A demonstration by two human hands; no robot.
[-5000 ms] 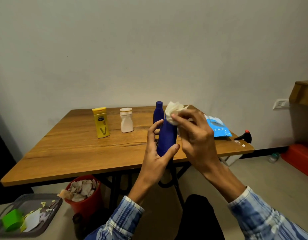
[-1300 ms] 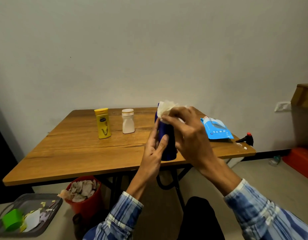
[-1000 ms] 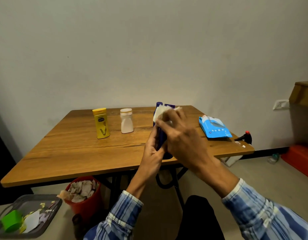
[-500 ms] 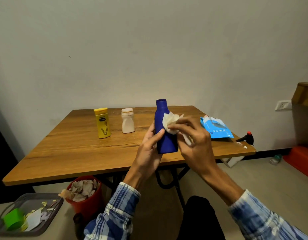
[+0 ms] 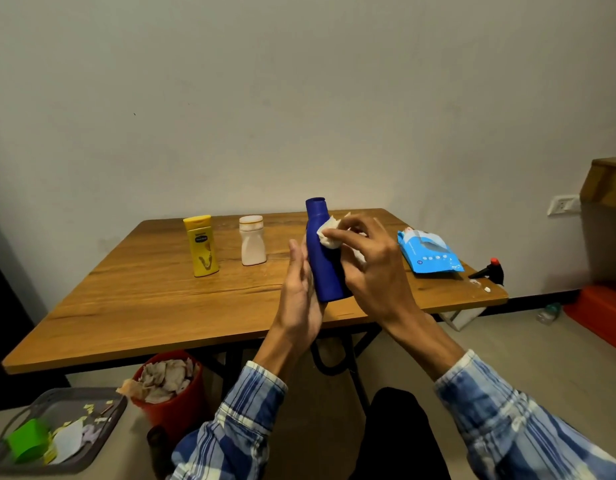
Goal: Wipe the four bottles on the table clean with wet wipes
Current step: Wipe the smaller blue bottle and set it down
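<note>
Wipe [image 5: 329,234] has gone up from the blue bottle's [image 5: 324,270] mid-body to its shoulder vs half a sec ago. L hand [image 5: 299,292] has flattened too: fingers lie straight along the bottle's side, palm near its base, not wrapped round. R hand [image 5: 372,271] pinches the wipe against the bottle, which I'm holding upright in the air btwn both hands, over the table's [image 5: 161,299] near edge. Risk, imo: w/ L hand only cradling, a hard rub from R could shove the wet bottle out and drop it on the floor. Yellow bottle [image 5: 201,245] and white bottle [image 5: 252,241] stand upright well beyond L fingertips. Pack [image 5: 427,254] lies beyond R hand; can't tell if it's open. Bin [image 5: 182,407] below L wrist is heaped w/ crumpled wipes. Tray [image 5: 50,408], further out to L hand's outer side, holds a green piece and paper scraps.
</note>
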